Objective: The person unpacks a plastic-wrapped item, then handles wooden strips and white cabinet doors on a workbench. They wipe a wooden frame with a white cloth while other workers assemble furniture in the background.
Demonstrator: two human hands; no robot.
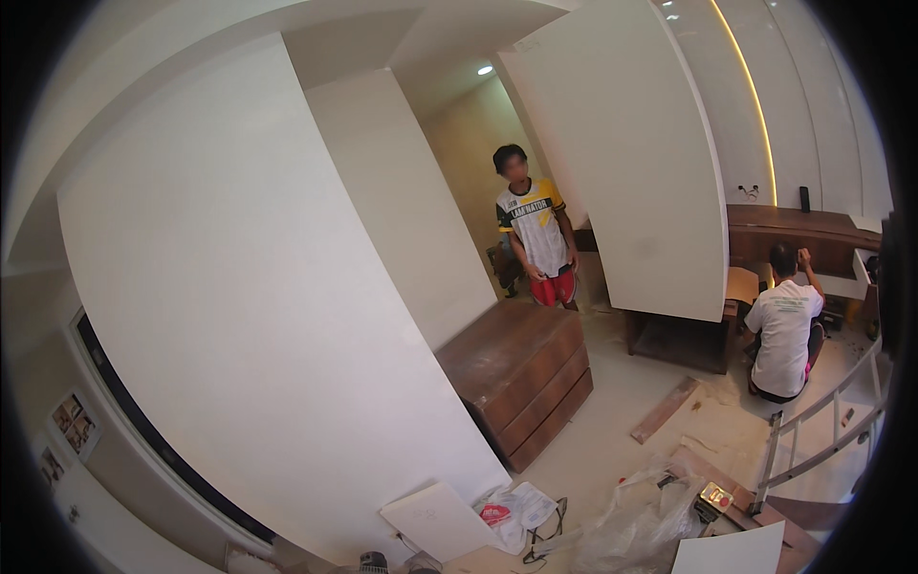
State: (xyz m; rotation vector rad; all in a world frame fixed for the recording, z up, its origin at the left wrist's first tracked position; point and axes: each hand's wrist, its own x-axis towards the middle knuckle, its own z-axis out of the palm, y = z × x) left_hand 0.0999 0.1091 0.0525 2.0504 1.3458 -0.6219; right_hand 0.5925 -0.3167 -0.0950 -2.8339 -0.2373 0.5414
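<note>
Neither of my hands shows in the head view. I look across a room under fit-out. A large white panel [229, 316] fills the left half of the picture. A low brown wooden drawer cabinet [521, 368] stands against it. A person in a white and yellow shirt with red shorts [537, 239] stands in the passage behind the cabinet. Another person in a white shirt [784, 330] crouches at the right, facing a brown wooden unit [784, 230].
A wooden plank [664, 409] lies on the floor. A metal ladder [822, 430] lies at the right. Clear plastic sheeting [641, 517], white boards [435, 521], a white bag [507, 507] and a small yellow box [715, 497] litter the near floor.
</note>
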